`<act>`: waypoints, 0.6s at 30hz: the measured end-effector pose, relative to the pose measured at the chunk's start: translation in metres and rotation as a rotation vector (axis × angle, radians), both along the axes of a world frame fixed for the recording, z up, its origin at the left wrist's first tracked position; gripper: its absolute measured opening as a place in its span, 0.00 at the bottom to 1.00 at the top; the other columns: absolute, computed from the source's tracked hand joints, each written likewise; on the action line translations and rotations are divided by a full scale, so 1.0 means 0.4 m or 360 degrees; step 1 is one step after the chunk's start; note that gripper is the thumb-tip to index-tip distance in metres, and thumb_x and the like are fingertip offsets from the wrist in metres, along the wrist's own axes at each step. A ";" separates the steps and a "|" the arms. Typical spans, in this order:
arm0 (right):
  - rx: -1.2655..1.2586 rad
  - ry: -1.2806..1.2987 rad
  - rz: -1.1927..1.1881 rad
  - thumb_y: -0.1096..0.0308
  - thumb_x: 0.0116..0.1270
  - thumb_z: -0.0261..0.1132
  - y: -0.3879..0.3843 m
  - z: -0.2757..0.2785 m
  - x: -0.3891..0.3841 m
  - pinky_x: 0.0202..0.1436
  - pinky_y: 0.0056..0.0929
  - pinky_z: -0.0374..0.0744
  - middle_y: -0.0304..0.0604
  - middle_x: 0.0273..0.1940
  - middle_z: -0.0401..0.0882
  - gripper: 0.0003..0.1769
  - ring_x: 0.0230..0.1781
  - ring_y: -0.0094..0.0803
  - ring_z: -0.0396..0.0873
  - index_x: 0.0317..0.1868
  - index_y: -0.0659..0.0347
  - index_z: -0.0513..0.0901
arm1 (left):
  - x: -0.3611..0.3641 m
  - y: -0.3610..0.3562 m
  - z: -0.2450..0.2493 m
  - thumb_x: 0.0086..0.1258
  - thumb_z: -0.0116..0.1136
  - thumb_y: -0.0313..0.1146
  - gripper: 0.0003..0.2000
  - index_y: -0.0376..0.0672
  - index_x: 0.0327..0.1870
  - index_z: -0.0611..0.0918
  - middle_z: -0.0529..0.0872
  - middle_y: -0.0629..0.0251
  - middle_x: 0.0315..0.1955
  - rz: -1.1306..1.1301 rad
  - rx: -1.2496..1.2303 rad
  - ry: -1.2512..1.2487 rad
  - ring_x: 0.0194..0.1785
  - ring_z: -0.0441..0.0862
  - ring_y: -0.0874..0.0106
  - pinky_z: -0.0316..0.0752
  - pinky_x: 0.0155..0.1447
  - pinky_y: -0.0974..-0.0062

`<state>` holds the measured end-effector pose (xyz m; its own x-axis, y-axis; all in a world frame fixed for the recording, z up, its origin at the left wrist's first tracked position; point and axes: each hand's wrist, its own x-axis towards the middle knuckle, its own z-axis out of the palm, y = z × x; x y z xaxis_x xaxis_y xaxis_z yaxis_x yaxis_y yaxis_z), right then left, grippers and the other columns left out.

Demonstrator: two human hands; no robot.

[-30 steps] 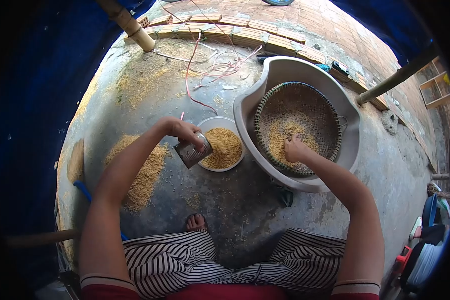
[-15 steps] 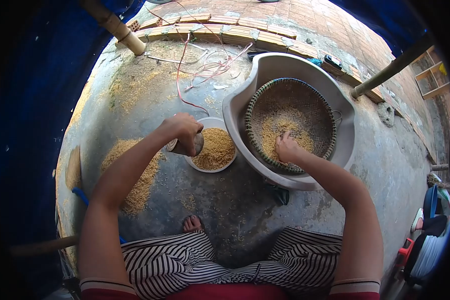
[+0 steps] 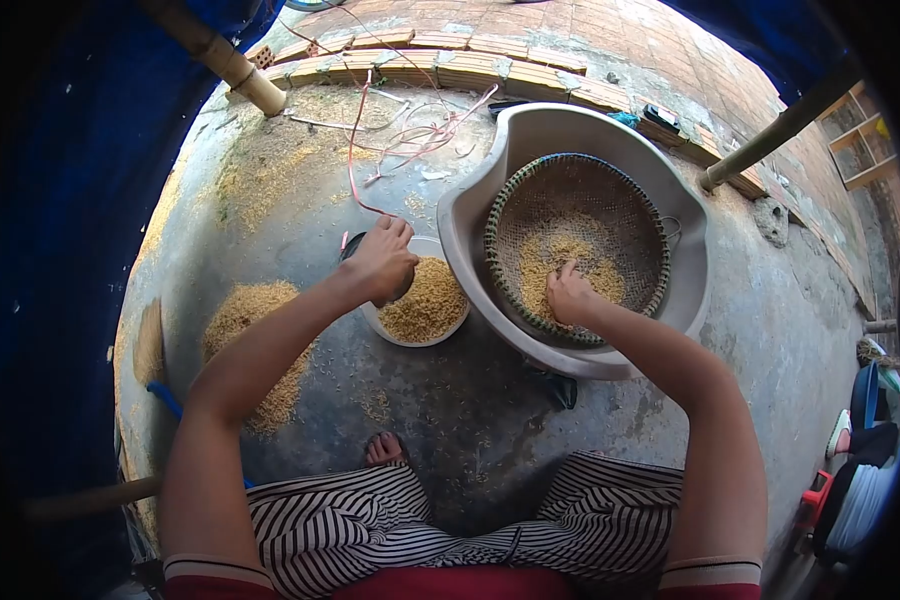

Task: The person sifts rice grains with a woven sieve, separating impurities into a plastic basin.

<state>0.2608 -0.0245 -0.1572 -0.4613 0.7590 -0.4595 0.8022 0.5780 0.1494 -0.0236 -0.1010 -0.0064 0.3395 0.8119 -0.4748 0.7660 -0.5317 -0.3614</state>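
Observation:
My left hand (image 3: 382, 262) is wrapped round a small dark-mouthed can (image 3: 402, 285), tilted at the left rim of a white bowl (image 3: 417, 343). That bowl is filled with yellow-brown grain (image 3: 430, 305), which looks like unhusked rice. To the right, my right hand (image 3: 572, 298) rests with fingers apart on a thin layer of grain (image 3: 602, 283) in a round woven sieve (image 3: 625, 215). The sieve sits inside a large grey plastic tub (image 3: 685, 290). My fingertips there are partly sunk in the grain.
A grain pile (image 3: 280, 395) lies on the concrete floor left of the bowl, partly behind my left forearm. Pink and white straps (image 3: 435, 135) lie beyond the bowl. Bamboo poles (image 3: 240, 75) and a blue tarp (image 3: 60, 250) frame the sides. A person's foot (image 3: 842, 438) shows at right.
My left hand has moved slightly up and right, turning over so its back faces up and the can's dark mouth shows. My right hand stays almost still in the sieve.

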 end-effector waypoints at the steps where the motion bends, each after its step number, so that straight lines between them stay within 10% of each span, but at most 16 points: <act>1: -0.0001 -0.0032 0.0010 0.65 0.62 0.51 -0.001 0.003 -0.004 0.49 0.46 0.74 0.78 0.61 0.50 0.24 0.53 0.58 0.69 0.57 0.71 0.65 | -0.007 -0.004 -0.012 0.32 0.74 0.43 0.32 0.52 0.48 0.80 0.75 0.62 0.41 0.0000 0.0010 -0.0004 0.51 0.67 0.66 0.60 0.52 0.72; 10: 0.0014 -0.0002 -0.0027 0.64 0.61 0.53 0.013 -0.018 0.009 0.48 0.44 0.75 0.76 0.59 0.54 0.24 0.53 0.56 0.70 0.55 0.69 0.67 | -0.044 -0.003 0.013 0.32 0.74 0.43 0.38 0.53 0.55 0.75 0.73 0.60 0.44 0.0095 -0.0091 -0.0006 0.52 0.67 0.65 0.59 0.54 0.70; 18: -0.0337 0.0482 -0.0119 0.68 0.57 0.52 0.141 0.129 0.089 0.48 0.47 0.73 0.64 0.49 0.70 0.19 0.45 0.57 0.73 0.50 0.64 0.71 | -0.053 0.042 0.313 0.39 0.70 0.39 0.39 0.45 0.59 0.67 0.73 0.55 0.46 0.0618 0.0051 -0.1371 0.51 0.73 0.62 0.69 0.56 0.68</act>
<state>0.2965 0.0319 -0.1057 -0.5474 0.6984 -0.4611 0.8328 0.5089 -0.2179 -0.0447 -0.0842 0.1187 0.2663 0.9502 -0.1619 0.8975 -0.1832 0.4011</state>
